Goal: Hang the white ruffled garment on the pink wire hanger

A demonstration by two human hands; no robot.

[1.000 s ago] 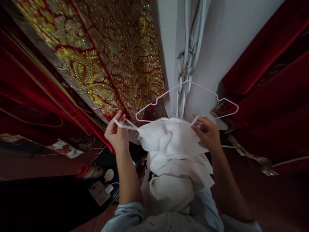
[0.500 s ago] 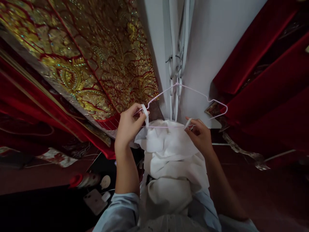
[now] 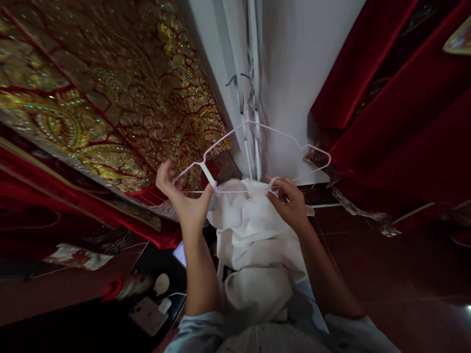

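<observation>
A thin pink clothes hanger [image 3: 226, 138] with a metal hook is held in front of me. My left hand [image 3: 186, 198] has its fingers curled round the hanger's left end, the thumb apart and touching a white strap [image 3: 208, 176]. That strap loops over the hanger's left arm, by the notch. My right hand [image 3: 289, 198] pinches the other white strap [image 3: 273, 182] near the bottom bar, short of the hanger's right end. Below, the white garment [image 3: 253, 225] hangs bunched from the straps toward my lap.
Gold-and-red sequined cloth [image 3: 147, 98] hangs at left, red garments [image 3: 397, 127] at right. White poles [image 3: 253, 59] stand behind the hanger. On a black table [image 3: 73, 318] lower left lie a phone [image 3: 148, 316], a red-capped bottle [image 3: 127, 287] and a lit-screen device [image 3: 180, 254].
My left hand has let go of the left strap and shifted out to the hanger's end, leaving the strap over the hanger arm. My right hand keeps its pinch. The view has shifted slightly.
</observation>
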